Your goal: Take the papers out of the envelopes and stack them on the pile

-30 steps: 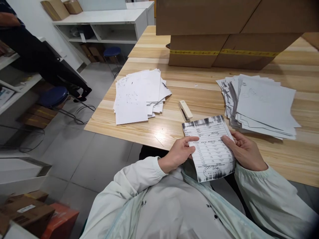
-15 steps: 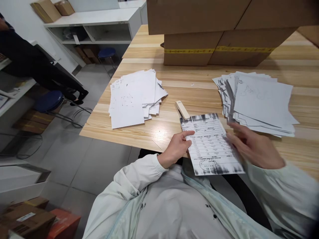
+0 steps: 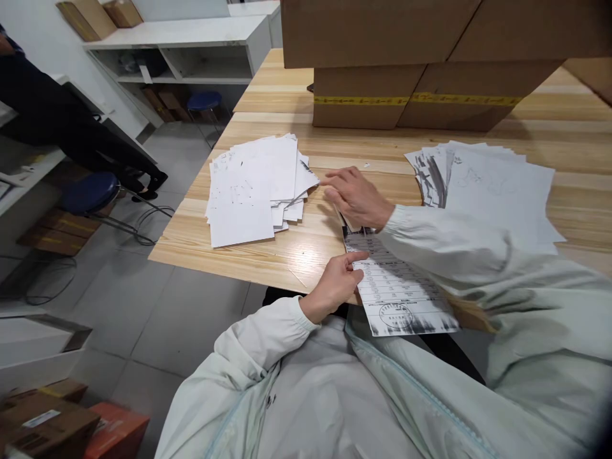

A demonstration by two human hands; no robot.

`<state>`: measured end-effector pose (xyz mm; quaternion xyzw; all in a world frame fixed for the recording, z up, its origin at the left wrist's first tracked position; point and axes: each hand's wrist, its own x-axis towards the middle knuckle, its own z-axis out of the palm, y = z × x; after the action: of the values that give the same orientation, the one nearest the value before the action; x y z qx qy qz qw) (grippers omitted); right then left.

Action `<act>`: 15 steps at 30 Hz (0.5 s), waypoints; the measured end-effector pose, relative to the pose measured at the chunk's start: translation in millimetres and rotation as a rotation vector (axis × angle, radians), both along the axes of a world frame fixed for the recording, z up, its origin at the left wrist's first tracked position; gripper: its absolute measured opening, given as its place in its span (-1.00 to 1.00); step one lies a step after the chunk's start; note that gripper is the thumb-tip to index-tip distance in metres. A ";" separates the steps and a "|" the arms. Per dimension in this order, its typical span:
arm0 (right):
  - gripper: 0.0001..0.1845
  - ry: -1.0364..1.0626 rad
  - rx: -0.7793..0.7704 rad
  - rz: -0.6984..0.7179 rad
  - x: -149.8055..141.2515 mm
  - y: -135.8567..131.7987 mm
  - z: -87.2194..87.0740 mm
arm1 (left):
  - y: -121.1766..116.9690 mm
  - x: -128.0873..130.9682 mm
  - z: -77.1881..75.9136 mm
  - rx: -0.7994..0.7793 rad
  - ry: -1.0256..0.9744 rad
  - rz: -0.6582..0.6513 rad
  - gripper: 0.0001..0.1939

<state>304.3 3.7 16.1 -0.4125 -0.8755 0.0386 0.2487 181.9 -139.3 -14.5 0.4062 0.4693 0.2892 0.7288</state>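
Note:
A printed sheet of paper (image 3: 401, 287), with a round stamp and dark smudged edges, lies over the table's front edge. My left hand (image 3: 337, 284) pinches its left side between thumb and index finger. Above the sheet's top edge is my right hand (image 3: 356, 194), palm down, its fingers stretched leftward and slightly blurred. It covers most of a beige stapler (image 3: 352, 225); only the near end shows below the palm. Whether the fingers touch the stapler is hidden. My right sleeve hides the sheet's right side.
A stack of loose papers (image 3: 253, 191) lies left on the wooden table (image 3: 191, 236). A second stack (image 3: 497, 185) is at the right, partly behind my sleeve. Large cardboard boxes (image 3: 363, 95) stand at the back. A person (image 3: 62, 115) stands far left near blue stools (image 3: 90, 191).
My right hand has let go of the sheet's right side and moved left and forward over the stapler. My left hand has kept its hold on the sheet.

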 end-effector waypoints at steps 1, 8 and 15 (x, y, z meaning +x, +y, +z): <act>-0.57 0.006 -0.007 -0.009 -7.5 5.8 -13.3 | 0.6 0.4 -0.9 -0.011 0.007 0.001 -0.40; -0.58 0.051 0.011 -0.133 -25.5 3.1 -51.7 | 6.4 2.5 7.6 -0.031 -0.018 -0.028 -0.42; -0.52 0.166 0.070 -0.172 5.7 -18.2 3.1 | -16.8 -22.2 14.7 0.078 0.041 -0.046 -0.47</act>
<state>310.0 -14.5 19.2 -0.4725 -0.8140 0.0206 0.3371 159.7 -156.1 0.2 0.4508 0.4630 0.2821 0.7091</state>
